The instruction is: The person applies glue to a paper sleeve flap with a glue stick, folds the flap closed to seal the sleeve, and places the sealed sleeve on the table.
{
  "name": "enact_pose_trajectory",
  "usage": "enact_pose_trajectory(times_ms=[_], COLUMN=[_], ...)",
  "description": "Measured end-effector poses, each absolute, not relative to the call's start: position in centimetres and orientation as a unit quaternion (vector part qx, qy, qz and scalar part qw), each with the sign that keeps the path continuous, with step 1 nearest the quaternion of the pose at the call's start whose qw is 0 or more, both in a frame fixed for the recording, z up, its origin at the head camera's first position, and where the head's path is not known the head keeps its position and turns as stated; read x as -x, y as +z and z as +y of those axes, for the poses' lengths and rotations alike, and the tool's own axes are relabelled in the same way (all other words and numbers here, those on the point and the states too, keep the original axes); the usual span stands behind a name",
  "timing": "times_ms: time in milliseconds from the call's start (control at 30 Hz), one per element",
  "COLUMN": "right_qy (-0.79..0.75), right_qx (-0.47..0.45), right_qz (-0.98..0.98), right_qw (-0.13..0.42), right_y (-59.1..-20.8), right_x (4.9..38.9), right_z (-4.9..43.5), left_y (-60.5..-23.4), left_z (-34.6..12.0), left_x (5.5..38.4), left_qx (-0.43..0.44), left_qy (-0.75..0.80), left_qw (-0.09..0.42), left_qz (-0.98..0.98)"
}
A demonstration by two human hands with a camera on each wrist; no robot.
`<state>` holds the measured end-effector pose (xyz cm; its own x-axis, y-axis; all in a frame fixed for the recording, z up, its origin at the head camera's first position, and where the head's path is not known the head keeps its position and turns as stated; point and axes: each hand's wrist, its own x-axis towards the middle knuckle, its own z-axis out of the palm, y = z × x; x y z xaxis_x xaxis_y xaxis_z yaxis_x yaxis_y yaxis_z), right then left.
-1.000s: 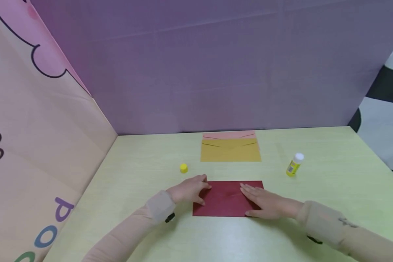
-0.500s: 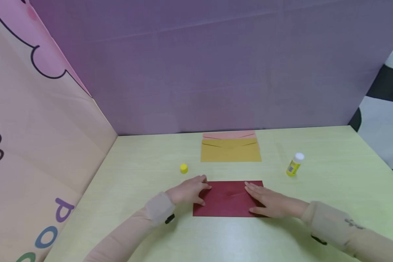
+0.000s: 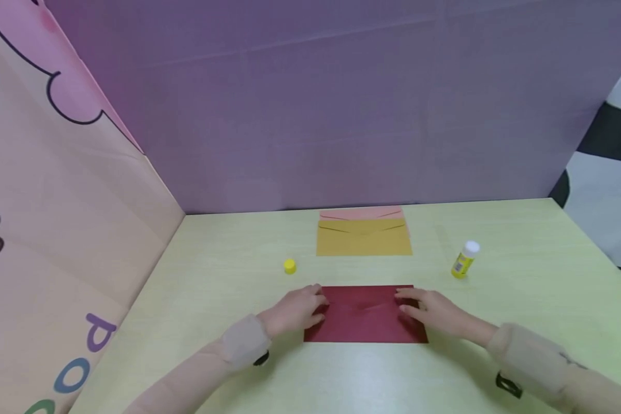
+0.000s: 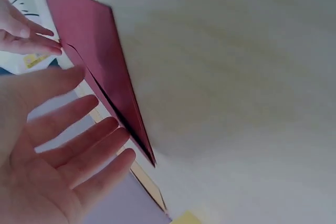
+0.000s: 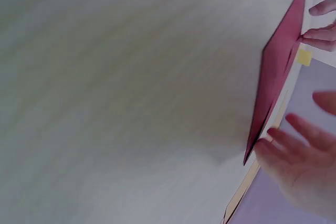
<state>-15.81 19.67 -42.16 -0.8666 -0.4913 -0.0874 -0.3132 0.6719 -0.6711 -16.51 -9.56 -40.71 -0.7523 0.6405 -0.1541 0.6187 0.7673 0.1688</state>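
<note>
A dark red envelope [image 3: 364, 319] lies flat on the table between the two hands. My left hand [image 3: 295, 310] is at its left edge, and in the left wrist view the fingers of that left hand [image 4: 63, 150] are loosely spread. On the opposite side, my right hand [image 3: 440, 311] hovers at or rests by the right edge, thumb and fingers apart; light contact cannot be made out. The right wrist view has the right hand [image 5: 304, 161] with relaxed fingers beside the envelope's [image 5: 278, 72] corner. Neither hand grips anything.
Behind the red envelope lie a mustard-yellow envelope [image 3: 364, 241] and a pink envelope [image 3: 362, 213] partly under it. A small yellow cap [image 3: 290, 266] sits to the left. At right stands a yellow tube with a white top [image 3: 464, 260], like a glue stick. A purple cloth wall [image 3: 310, 115] bounds the table's back.
My right hand, earlier laid flat on the red envelope, has slid right and lifted toward its right edge. The left hand has drawn slightly left and down. The red envelope has stayed put.
</note>
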Motion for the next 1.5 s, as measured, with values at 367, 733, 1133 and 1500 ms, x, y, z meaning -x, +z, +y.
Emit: enact_pose_trajectory(times_ms=[367,733,1133,1500], right_qy=[-0.484,-0.577,-0.61,-0.666], right_qx=[0.094,-0.038,-0.061,-0.079], right_qz=[0.86,0.783,0.748,0.686], right_qw=[0.133,0.231,0.254,0.28], right_y=[-40.5,-39.8,-40.3,-40.9], right_x=[14.7,13.7,13.9,14.7], right_z=[20.7,21.0,21.1,21.3], left_y=[-40.2,-39.8,-40.5,-41.1], left_z=[-10.5,-11.5,-10.6,-10.1], left_x=[14.9,13.6,13.9,14.5], left_qx=[-0.085,0.052,0.093,0.117], left_qy=[0.441,0.594,0.646,0.628], left_qw=[0.13,0.222,0.224,0.21], left_qz=[0.884,0.772,0.724,0.74])
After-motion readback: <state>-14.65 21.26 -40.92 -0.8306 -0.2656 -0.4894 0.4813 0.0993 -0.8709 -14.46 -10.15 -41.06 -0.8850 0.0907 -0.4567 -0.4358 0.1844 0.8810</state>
